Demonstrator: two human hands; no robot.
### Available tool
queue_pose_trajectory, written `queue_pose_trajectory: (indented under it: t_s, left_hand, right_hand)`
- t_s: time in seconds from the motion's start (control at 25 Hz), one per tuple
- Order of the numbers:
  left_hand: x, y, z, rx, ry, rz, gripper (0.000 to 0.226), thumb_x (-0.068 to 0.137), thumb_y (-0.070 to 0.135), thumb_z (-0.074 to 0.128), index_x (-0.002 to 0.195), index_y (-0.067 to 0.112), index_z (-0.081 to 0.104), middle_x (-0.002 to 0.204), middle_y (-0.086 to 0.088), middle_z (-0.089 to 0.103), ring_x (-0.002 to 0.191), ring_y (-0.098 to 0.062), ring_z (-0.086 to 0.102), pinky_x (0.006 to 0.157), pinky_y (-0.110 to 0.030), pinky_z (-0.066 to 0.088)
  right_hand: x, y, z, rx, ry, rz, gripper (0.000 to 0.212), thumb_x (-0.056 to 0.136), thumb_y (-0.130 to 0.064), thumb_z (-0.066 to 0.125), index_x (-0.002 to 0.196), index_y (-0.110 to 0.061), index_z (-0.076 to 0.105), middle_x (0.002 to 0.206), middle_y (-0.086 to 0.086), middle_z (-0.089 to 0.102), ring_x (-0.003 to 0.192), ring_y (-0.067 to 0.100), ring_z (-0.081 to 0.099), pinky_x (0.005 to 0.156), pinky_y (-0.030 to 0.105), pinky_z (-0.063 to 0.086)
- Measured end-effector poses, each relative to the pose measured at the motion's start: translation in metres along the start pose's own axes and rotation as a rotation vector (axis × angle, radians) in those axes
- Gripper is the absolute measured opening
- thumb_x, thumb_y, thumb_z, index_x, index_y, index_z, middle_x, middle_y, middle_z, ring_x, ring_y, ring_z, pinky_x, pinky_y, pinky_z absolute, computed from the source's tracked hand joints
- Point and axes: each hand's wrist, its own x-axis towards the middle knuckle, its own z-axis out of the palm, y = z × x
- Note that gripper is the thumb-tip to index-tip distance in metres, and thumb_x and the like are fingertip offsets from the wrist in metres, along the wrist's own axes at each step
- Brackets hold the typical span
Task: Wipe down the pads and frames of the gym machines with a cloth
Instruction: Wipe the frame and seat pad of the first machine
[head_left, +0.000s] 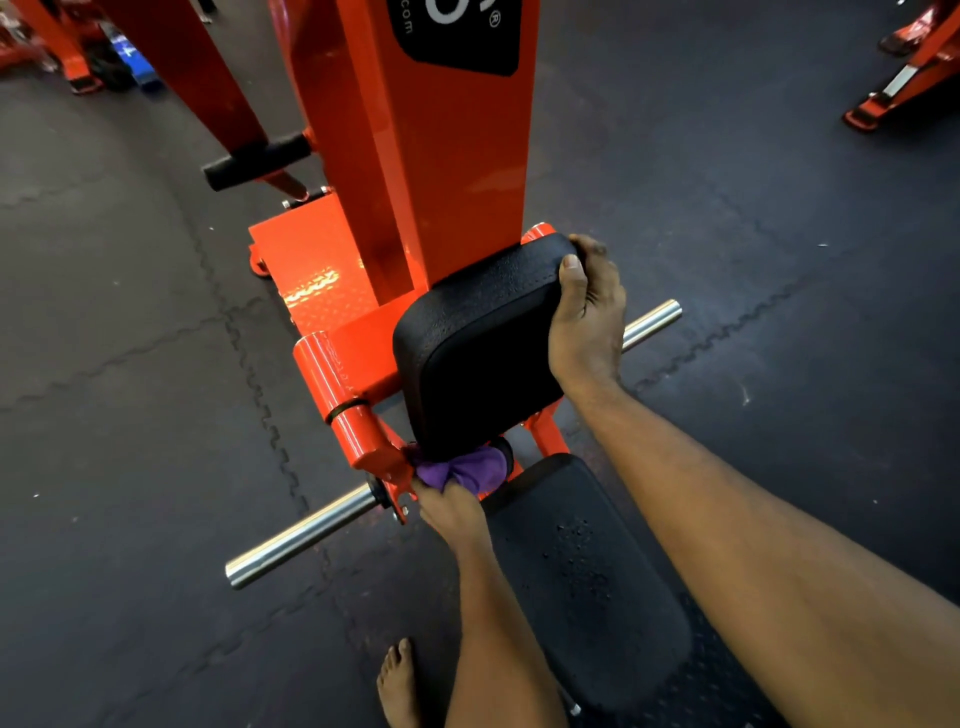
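Right hand (587, 317) gripping pad (478, 358) edge, left hand (452, 512) holding cloth (467, 470) beneath pad

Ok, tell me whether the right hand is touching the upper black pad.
Touching. The head view shows the right hand gripping the upper black pad at its far corner, thumb on top, fingers curled round the edge.

My right hand (587, 312) grips the upper pad (478, 343) at its far right corner, thumb on its face, arm outstretched. My left hand (452, 506), just below that pad, clutches the purple cloth (465, 470).
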Motion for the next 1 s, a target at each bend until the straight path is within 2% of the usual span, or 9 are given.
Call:
queue_pose_trajectory:
  t_s: [0.12,0.32,0.44,0.56,0.64,0.72,0.76,0.88,1.0]
  left_hand:
    - [-0.020,0.021,-0.011,-0.022,-0.020,0.111,0.043,0.094,0.009,0.047,0.135,0.010,0.056,0.123,-0.008,0.066,0.115,-0.024,0.063,0.088,-0.025,0.049]
    - [-0.030,0.105,-0.010,-0.022,0.063,0.305,0.053,0.087,0.019,0.055,0.138,0.030,0.057,0.125,0.015,0.066,0.113,-0.012,0.061,0.099,-0.032,0.046]
    - [-0.049,0.137,-0.021,-0.008,0.020,0.487,0.053,0.088,0.026,0.052,0.141,0.031,0.055,0.120,0.042,0.055,0.111,0.012,0.055,0.105,-0.030,0.042]
    - [-0.056,0.180,-0.030,0.104,-0.002,0.728,0.055,0.086,0.029,0.051,0.141,0.034,0.054,0.135,0.022,0.060,0.115,-0.004,0.059,0.106,-0.034,0.043]
    - [-0.061,0.206,-0.021,0.354,-0.031,0.893,0.062,0.081,0.031,0.056,0.143,0.033,0.052,0.139,0.008,0.059,0.121,-0.020,0.058,0.102,-0.039,0.042]
    - [-0.073,0.208,-0.001,0.699,-0.090,1.037,0.072,0.075,0.024,0.066,0.145,0.032,0.049,0.145,0.000,0.054,0.131,-0.026,0.051,0.101,-0.052,0.031]
    - [-0.079,0.202,0.011,0.830,-0.140,1.085,0.077,0.070,0.020,0.068,0.144,0.030,0.050,0.147,0.003,0.052,0.137,-0.024,0.045,0.101,-0.056,0.025]
    - [-0.081,0.213,0.047,1.001,-0.269,1.150,0.076,0.073,0.014,0.064,0.146,0.025,0.047,0.150,0.007,0.049,0.145,-0.017,0.036,0.102,-0.056,0.018]
    - [-0.080,0.236,0.057,1.117,-0.450,1.162,0.071,0.086,0.011,0.053,0.153,0.025,0.034,0.158,0.006,0.036,0.150,-0.015,0.023,0.111,-0.056,0.020]
  right_hand:
    - [-0.001,0.000,-0.001,0.005,-0.018,0.018,0.046,0.098,-0.049,0.037,0.130,-0.025,0.060,0.124,-0.003,0.063,0.118,0.019,0.056,0.106,0.045,0.043]
    - [-0.003,-0.017,-0.009,0.022,-0.076,0.117,0.040,0.100,-0.044,0.041,0.132,-0.027,0.058,0.129,-0.005,0.061,0.120,0.010,0.051,0.110,0.039,0.040]
    - [-0.003,-0.025,-0.018,0.088,-0.147,0.191,0.037,0.096,-0.047,0.046,0.128,-0.034,0.061,0.127,-0.006,0.062,0.120,0.010,0.056,0.110,0.043,0.042]
    - [0.005,-0.018,-0.036,0.154,-0.283,0.309,0.037,0.093,-0.054,0.045,0.123,-0.045,0.065,0.129,-0.009,0.065,0.124,0.011,0.057,0.113,0.043,0.041]
    - [0.007,-0.034,-0.055,0.227,-0.361,0.398,0.045,0.098,-0.060,0.038,0.126,-0.040,0.066,0.125,-0.007,0.067,0.121,0.013,0.060,0.108,0.032,0.045]
    - [0.009,-0.041,-0.066,0.390,-0.409,0.488,0.048,0.110,-0.045,0.024,0.127,-0.019,0.060,0.110,-0.002,0.067,0.100,0.008,0.064,0.082,0.012,0.050]
    - [0.009,-0.040,-0.070,0.454,-0.418,0.512,0.049,0.112,-0.037,0.018,0.130,-0.012,0.056,0.109,0.001,0.066,0.094,0.007,0.063,0.073,0.011,0.050]
    - [0.010,-0.028,-0.077,0.503,-0.393,0.553,0.061,0.110,-0.044,0.014,0.140,-0.008,0.053,0.128,0.009,0.064,0.110,0.014,0.060,0.081,0.021,0.048]
    - [0.013,-0.022,-0.084,0.487,-0.395,0.626,0.067,0.108,-0.051,0.012,0.140,-0.010,0.055,0.130,0.006,0.064,0.115,0.013,0.056,0.083,0.023,0.042]
